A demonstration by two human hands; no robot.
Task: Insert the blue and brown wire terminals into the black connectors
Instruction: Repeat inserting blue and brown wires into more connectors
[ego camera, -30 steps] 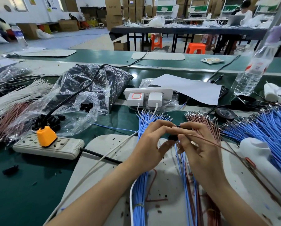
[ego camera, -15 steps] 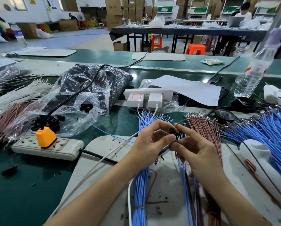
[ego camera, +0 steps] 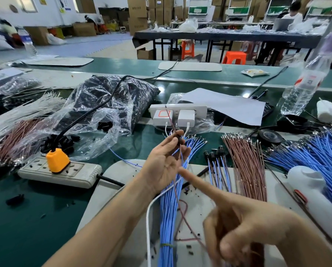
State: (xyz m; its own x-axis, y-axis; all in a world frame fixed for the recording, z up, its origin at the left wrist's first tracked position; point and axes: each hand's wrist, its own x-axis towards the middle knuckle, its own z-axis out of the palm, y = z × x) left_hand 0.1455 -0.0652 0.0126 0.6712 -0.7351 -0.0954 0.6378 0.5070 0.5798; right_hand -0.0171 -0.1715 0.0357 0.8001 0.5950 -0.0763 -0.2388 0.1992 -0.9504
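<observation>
Blur is smearing the right hand (ego camera: 244, 224): its index finger is pointing straight out, the others are curling, and whether they are holding anything cannot be told. The left hand (ego camera: 164, 164) is pinching the black connector (ego camera: 178, 134) at its fingertips, a brown wire (ego camera: 170, 118) rising beyond them.

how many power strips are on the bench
2. One strip lies at left with an orange plug in it; the other at centre, beyond the left hand, holds two white chargers. Others may be hidden.
</observation>
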